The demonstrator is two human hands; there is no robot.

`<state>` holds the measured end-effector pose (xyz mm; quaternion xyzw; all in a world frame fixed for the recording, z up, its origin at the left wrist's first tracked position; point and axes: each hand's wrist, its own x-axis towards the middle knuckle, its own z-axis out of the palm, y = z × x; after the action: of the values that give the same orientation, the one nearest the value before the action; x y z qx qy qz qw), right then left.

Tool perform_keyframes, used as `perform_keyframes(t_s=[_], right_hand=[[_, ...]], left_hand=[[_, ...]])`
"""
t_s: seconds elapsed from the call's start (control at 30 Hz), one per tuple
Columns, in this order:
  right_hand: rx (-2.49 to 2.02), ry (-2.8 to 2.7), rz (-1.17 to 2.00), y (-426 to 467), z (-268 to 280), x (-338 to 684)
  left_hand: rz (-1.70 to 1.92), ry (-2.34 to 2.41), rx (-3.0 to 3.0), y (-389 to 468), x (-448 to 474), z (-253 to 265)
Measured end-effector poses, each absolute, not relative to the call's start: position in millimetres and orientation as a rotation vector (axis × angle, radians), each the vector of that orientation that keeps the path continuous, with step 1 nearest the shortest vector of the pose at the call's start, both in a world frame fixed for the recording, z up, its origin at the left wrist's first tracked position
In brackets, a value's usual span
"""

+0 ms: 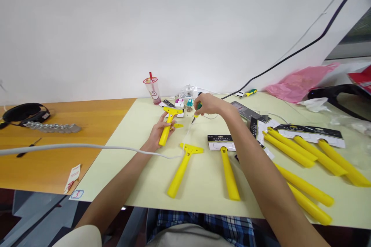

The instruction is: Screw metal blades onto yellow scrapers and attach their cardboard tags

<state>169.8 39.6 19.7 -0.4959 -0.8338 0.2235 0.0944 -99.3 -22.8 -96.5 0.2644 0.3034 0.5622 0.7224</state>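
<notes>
My left hand [158,133] is closed around the handle of a yellow scraper [165,134], with its wide head pointing up and away from me. In my right hand [211,104] is a screwdriver [196,114] with a green and yellow handle, its dark shaft angled down to the left, apart from the scraper. A small yellow piece [178,126] shows just beside my left fingers. Nearer to me, a second yellow scraper [180,171] lies on the table. To its right is a yellow handle [230,175] with a black and white card [217,142] at its top.
Several yellow handles [307,185] and cards lie at the right, partly behind my right forearm. A lidded cup [153,90], small plugs [189,92] and a tablet-like device [245,110] stand or lie toward the wall. A white cable [116,147] crosses the foreground. Another screwdriver [251,92] lies far back.
</notes>
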Motion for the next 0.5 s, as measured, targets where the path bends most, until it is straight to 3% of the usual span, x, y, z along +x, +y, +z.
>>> perform_keyframes(t_s=[0.5], right_hand=[[-1.451, -2.334, 0.578, 21.7, 43.9, 178.1]], left_hand=[[1.245, 0.668, 0.541, -19.7, -100.4, -99.6]])
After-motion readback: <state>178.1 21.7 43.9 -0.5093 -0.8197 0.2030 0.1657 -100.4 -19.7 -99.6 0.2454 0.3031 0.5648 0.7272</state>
